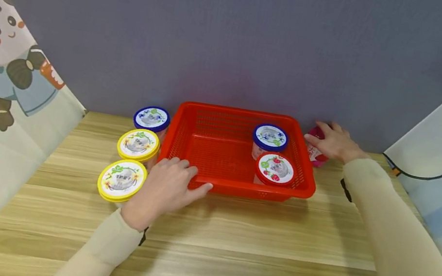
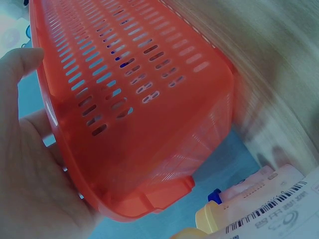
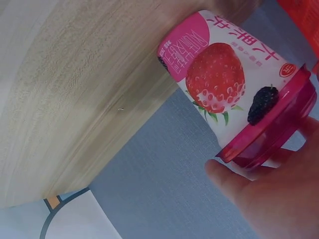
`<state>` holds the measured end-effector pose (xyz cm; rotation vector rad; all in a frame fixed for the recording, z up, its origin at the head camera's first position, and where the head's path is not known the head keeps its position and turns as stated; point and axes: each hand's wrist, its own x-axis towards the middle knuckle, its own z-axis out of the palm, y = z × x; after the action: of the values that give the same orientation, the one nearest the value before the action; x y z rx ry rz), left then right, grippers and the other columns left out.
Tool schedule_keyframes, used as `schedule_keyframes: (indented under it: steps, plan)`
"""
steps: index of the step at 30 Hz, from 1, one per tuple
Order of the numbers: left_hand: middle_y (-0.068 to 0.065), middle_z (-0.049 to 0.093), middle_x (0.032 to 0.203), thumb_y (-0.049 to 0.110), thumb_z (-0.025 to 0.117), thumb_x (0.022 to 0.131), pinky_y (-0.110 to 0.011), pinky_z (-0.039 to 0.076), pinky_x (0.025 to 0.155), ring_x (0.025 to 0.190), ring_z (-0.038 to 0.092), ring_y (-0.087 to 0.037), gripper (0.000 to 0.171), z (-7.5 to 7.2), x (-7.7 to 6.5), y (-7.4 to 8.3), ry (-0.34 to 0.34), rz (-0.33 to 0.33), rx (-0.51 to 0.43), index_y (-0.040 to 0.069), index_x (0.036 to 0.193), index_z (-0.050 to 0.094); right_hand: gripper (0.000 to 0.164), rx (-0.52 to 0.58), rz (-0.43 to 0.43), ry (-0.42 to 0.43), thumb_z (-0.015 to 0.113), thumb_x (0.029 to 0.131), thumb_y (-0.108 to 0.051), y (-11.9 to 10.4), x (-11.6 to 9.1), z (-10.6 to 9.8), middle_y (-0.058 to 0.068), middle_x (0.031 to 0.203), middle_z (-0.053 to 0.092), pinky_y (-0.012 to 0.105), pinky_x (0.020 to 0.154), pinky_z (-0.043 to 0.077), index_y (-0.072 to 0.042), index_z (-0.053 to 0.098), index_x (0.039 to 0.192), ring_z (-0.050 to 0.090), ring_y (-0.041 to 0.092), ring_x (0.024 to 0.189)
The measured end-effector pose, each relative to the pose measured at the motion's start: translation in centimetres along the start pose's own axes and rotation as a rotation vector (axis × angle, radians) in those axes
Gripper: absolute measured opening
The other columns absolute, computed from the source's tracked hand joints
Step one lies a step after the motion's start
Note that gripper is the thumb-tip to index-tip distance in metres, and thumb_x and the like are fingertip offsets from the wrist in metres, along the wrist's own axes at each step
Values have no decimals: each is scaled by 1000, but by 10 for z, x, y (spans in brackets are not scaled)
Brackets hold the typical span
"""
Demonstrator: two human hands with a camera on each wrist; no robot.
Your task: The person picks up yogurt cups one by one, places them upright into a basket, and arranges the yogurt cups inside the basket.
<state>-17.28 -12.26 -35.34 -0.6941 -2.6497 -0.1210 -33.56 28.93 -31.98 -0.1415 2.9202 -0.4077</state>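
My left hand (image 1: 165,187) grips the near left corner of a red plastic basket (image 1: 234,190), fingers over the rim and thumb along its front. In the left wrist view, the slotted basket wall (image 2: 164,124) fills most of the frame. Beyond the basket's right end, my right hand (image 1: 335,142) holds a pink yogurt cup (image 3: 224,79) from above, fingers around its domed lid. Strawberry and mulberry pictures mark this cup, which stands on the table. Inside the basket, at the right, are a blue-lidded tub (image 1: 270,138) and a red-lidded tub (image 1: 274,169).
Left of the basket stand a blue-lidded tub (image 1: 151,118) and two yellow-lidded tubs, the nearer yellow-lidded tub (image 1: 122,180) close to my left wrist. A grey panel (image 1: 238,37) rises behind the wooden table (image 1: 252,262). Printed cartoon sheets (image 1: 1,50) flank both sides.
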Motion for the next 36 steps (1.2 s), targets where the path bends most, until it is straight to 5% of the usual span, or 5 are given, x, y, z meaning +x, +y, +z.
schedule_keyframes:
  steps: [12,27,36]
  plan:
    - [-2,54,66,58,58,94,-36,41,57,60,52,-22,52,0,1,0,-1,3,3,14,67,61,79,-39,32,50,51,96,-54,-5,-1,2,34,157,18,78,102,30,-8,29,157,29,62,131]
    - [-2,53,65,59,58,94,-35,41,58,61,52,-22,52,0,-1,-1,0,-1,2,14,67,61,66,-76,0,-52,52,96,-46,-11,-1,-4,37,149,19,78,98,31,-9,42,150,35,66,123]
    - [-2,55,66,58,58,94,-35,41,58,61,52,-22,52,0,0,-1,6,4,5,13,68,62,64,-96,-42,-86,56,96,-48,-10,-4,-10,34,137,31,72,99,36,-8,46,145,40,54,120]
